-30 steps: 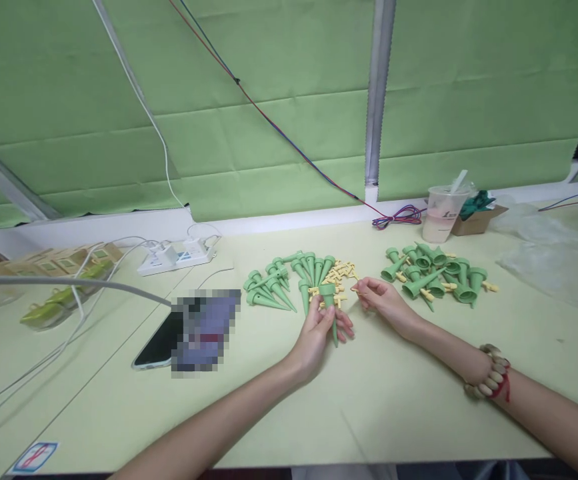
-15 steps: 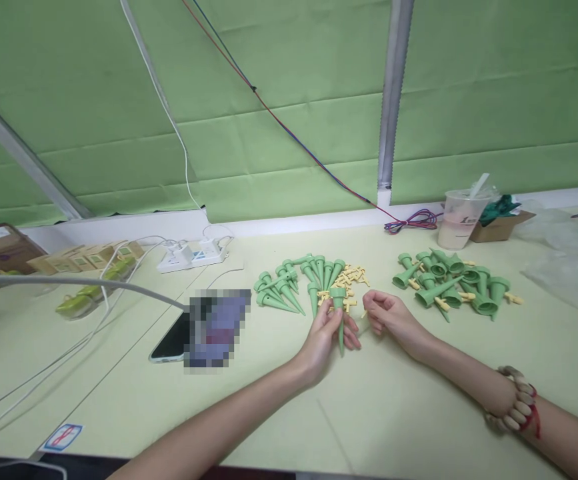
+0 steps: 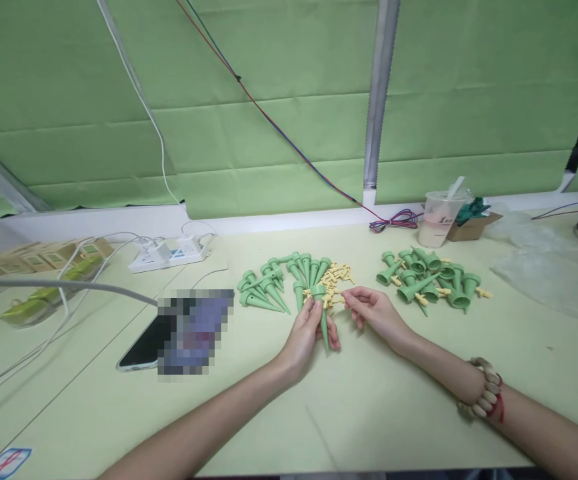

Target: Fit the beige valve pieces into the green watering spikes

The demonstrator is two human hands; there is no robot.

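My left hand (image 3: 309,330) grips a green plastic cone spike (image 3: 323,315), wide end up and tip pointing down toward me. My right hand (image 3: 371,310) is beside it, fingers pinched on a small yellow piece that I can barely make out. Just beyond both hands lies a heap of small yellow pieces (image 3: 336,277). To its left sits a pile of bare green spikes (image 3: 273,283). To the right lies another pile of green spikes with yellow pieces fitted (image 3: 431,280).
A phone (image 3: 143,340) lies at the left with a cable running to it, and a white power strip (image 3: 166,253) sits behind. A drink cup (image 3: 433,217) and small cardboard box (image 3: 471,227) stand at the back right. Clear plastic bags (image 3: 543,267) lie far right.
The hands have kept their hold and stayed close together; only the camera has swung slightly, shifting the scene right and back left.
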